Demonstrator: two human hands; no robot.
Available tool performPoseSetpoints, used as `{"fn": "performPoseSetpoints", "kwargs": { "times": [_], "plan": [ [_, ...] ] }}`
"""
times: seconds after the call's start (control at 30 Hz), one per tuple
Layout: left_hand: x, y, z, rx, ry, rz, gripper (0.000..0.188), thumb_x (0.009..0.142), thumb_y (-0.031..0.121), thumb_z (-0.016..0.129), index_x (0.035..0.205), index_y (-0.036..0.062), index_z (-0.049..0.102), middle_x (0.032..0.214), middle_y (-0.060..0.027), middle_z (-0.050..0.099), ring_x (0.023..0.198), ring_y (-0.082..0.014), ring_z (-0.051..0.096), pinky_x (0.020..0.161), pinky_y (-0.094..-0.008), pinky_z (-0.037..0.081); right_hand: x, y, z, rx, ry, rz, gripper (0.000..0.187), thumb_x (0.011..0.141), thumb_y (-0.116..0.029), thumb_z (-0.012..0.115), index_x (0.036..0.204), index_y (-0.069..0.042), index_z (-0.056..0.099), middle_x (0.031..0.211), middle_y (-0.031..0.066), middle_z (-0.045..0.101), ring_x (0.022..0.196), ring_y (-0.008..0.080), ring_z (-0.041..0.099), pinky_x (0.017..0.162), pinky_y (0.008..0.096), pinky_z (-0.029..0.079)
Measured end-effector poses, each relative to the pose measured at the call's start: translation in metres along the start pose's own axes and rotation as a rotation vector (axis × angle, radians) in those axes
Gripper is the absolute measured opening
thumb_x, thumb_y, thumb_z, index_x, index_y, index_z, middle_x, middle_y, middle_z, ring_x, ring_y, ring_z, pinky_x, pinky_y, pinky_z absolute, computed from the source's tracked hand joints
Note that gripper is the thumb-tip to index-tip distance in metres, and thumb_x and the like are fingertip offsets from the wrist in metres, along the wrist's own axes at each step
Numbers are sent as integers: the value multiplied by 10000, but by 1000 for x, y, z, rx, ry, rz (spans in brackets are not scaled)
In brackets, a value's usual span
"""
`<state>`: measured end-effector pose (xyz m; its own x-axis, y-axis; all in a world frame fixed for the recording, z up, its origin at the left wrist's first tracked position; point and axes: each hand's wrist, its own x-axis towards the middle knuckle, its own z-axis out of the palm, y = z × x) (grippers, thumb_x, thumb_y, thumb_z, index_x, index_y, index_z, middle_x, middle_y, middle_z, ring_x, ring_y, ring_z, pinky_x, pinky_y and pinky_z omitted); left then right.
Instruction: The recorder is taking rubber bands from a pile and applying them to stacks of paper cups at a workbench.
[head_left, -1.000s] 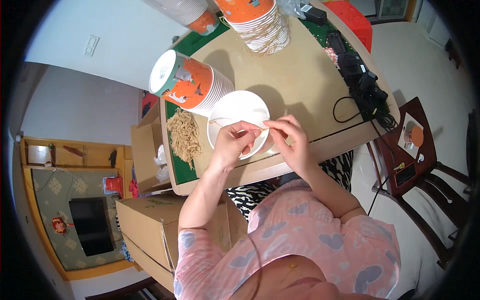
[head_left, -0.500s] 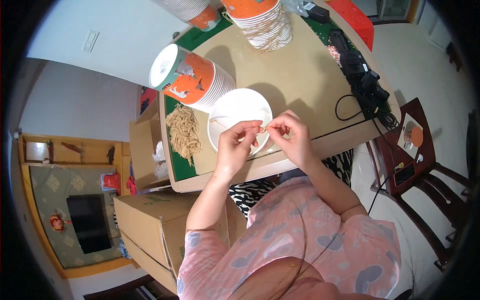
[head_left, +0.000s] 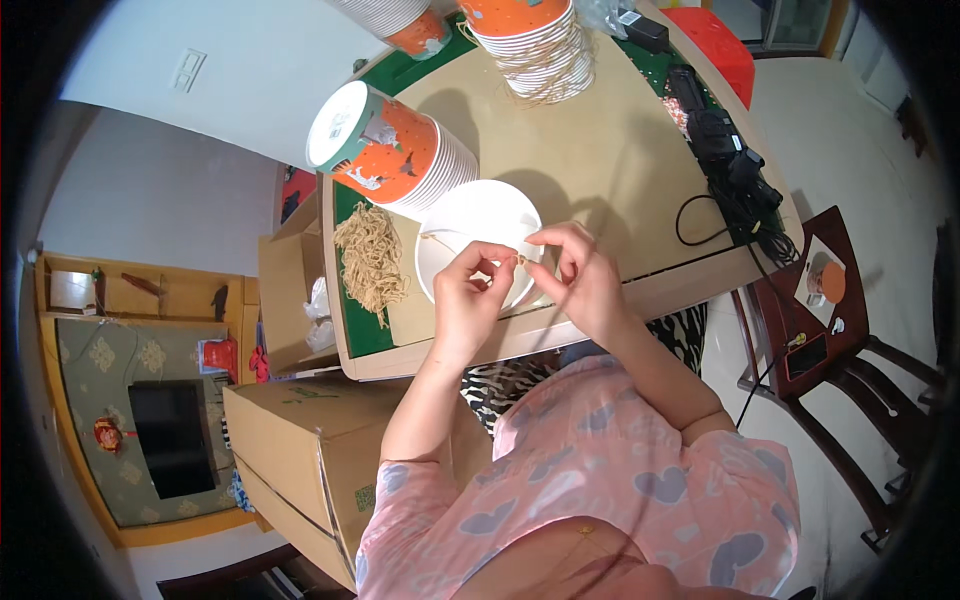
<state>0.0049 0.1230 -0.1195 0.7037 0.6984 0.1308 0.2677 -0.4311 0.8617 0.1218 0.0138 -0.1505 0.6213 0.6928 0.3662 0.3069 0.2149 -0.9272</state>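
A white paper bucket stands at the near edge of the table with its mouth facing me. A thin tan twine runs from the left side of its rim across the opening. My left hand pinches the twine's end between thumb and index finger over the bucket's near rim, where a small loop or knot shows at the fingertips. Beside it, my right hand has thumb and index finger spread apart, close to the loop. Left of the bucket lies a heap of cut twine.
A lying stack of orange paper buckets sits behind the bucket; another stack wrapped in twine stands farther back. Black adapters and cables line the table's right edge. A cardboard box is at left, a dark wooden chair at right.
My right hand's thumb and index finger have parted from their pinch at the twine. My left hand keeps its pinch, and the view has shifted slightly.
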Motion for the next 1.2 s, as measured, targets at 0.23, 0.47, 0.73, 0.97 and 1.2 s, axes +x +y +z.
{"fn": "performPoseSetpoints", "kwargs": {
  "times": [0.23, 0.47, 0.73, 0.97, 1.2],
  "plan": [
    [-6, -1, -5, 8, 33, -20, 82, 837, 20, 649, 919, 23, 652, 813, 17, 653, 649, -27, 500, 495, -184, 385, 1, 4, 9, 14, -124, 23, 239, 827, 2, 619, 1042, -34, 520, 818, 80, 609, 567, 128, 625, 491, 266, 465],
    [-8, -5, -3, -51, 37, -40, 79, 842, 19, 647, 921, 14, 644, 809, 8, 647, 652, -28, 497, 499, -184, 387, 2, 3, 14, 55, -85, -5, 104, 835, 17, 595, 913, -13, 533, 803, 86, 597, 602, 171, 653, 483, 280, 486],
    [-8, -8, -3, -63, 37, -35, 77, 845, 23, 645, 921, 13, 642, 807, 12, 645, 646, -28, 497, 499, -177, 381, 2, 2, 15, -17, -58, -61, 95, 825, 14, 600, 890, -16, 537, 840, 96, 593, 601, 197, 647, 486, 291, 498],
    [-8, -8, -3, -74, 33, -51, 75, 847, 30, 645, 920, 19, 634, 811, 13, 645, 652, -24, 503, 494, -175, 374, 2, 2, 15, -29, -71, -23, 98, 821, 1, 609, 878, -28, 535, 819, 96, 579, 627, 209, 648, 503, 303, 506],
    [-8, -8, -3, -81, 24, -67, 73, 849, 38, 645, 919, 23, 634, 802, 18, 638, 658, -20, 505, 492, -177, 373, 1, 3, 15, -51, -66, -58, 63, 811, -30, 635, 862, -41, 599, 793, 89, 579, 638, 223, 636, 523, 316, 495]
  ]
}}
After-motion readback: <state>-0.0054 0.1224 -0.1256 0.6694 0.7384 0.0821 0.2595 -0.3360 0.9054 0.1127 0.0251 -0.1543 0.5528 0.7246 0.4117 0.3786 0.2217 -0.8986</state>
